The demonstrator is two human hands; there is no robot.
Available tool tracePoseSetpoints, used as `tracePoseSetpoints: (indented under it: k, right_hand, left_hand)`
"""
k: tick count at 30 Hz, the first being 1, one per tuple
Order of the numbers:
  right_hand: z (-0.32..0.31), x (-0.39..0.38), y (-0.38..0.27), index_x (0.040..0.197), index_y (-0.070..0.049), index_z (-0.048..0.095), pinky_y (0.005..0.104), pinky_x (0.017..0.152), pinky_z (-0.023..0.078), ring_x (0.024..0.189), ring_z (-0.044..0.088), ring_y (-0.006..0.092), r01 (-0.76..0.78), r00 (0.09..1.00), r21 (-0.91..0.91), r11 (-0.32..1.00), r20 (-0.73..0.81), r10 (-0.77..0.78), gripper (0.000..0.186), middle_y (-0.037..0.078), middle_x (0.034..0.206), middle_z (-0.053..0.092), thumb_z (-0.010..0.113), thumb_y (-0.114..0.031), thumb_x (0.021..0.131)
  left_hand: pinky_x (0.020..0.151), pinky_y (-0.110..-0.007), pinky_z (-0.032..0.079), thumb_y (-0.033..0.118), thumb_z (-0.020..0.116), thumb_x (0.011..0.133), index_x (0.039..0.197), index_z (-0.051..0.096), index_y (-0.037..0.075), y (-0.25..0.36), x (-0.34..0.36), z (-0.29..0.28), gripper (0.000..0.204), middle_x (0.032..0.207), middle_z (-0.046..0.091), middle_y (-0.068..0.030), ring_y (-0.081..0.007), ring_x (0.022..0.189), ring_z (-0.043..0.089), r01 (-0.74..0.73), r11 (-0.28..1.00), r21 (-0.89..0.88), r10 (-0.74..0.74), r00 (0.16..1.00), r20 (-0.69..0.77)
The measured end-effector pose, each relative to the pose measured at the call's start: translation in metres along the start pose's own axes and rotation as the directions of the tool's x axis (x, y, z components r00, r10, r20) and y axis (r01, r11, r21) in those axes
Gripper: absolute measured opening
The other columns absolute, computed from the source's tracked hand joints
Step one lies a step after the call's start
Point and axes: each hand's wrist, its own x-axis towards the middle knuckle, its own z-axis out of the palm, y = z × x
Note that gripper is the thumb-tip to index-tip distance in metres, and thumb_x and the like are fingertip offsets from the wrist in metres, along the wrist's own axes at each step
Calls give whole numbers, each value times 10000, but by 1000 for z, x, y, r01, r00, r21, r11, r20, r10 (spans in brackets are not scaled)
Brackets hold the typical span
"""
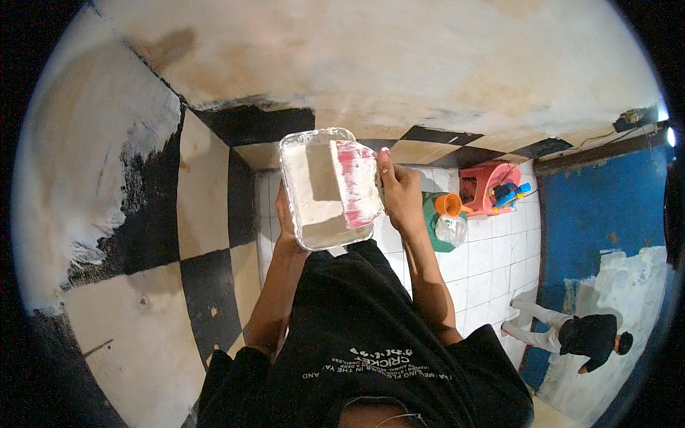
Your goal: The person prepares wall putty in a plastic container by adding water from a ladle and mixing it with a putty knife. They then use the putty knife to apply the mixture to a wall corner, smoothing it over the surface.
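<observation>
A: Two hands up, head view only. Left hand (285,217) is under the paint tray (314,192), fingers curled round its near edge, holding it up at chest height in front of me. Right hand (401,196) is closed around the handle of the paint roller (355,182).

B: Where's the roller sitting?

A: Its pink sleeve lies across the right side of the tray, touching the pale paint. Handle itself is hidden in my fist, so I can't tell how tight the grip is, only that the fingers wrap it.

B: Step?

A: Looks like loading the roller, my guess. Wall (135,214) ahead has a black and cream checker pattern, partly covered in white at the left.

B: Next move needs what?

A: Probably rolling the sleeve evenly along the tray, keeping the tray level so paint doesn't run over the rim, then lifting clear without dripping on my shirt (357,321).

B: Anything else around?

A: White tiled floor (492,264) below, with a pink stool (489,187), an orange funnel (448,205) on a clear jug (452,230). Another person (571,334) stands well apart at the lower right by a blue wall (599,207).
</observation>
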Motion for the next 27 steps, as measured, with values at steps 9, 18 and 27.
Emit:
tracePoseSetpoints:
  k: [9, 18, 27]
  right_hand:
    - [-38, -13, 52, 582, 32, 502, 303, 459, 299, 526, 362, 87, -55, 992, -126, 991, -117, 40, 622, -9, 531, 441, 496, -454, 970]
    - [-84, -6, -37, 1065, 19, 580, 208, 484, 394, 590, 514, 60, 370, 929, 223, 902, -120, -352, 197, 4, 782, 580, 538, -148, 969]
    - [-61, 20, -95, 965, -3, 530, 357, 505, 449, 530, 588, 328, 689, 714, -280, 668, 420, -560, 129, 166, 628, 580, 594, -70, 876]
  left_hand:
    - [934, -395, 504, 405, 382, 978, 1331, 459, 45, -12, -1, -14, 509, 1231, 577, -134, -267, 1074, 602, 29, 995, -99, -26, 999, 33]
    - [952, -406, 497, 401, 379, 977, 1338, 455, 36, 8, -2, -1, 519, 1251, 573, -142, -274, 1090, 600, 123, 965, -230, -85, 982, 168]
    - [961, -427, 492, 376, 379, 983, 1339, 454, 25, 4, -2, -11, 505, 1262, 571, -147, -272, 1086, 606, 225, 967, -123, -204, 966, 161]
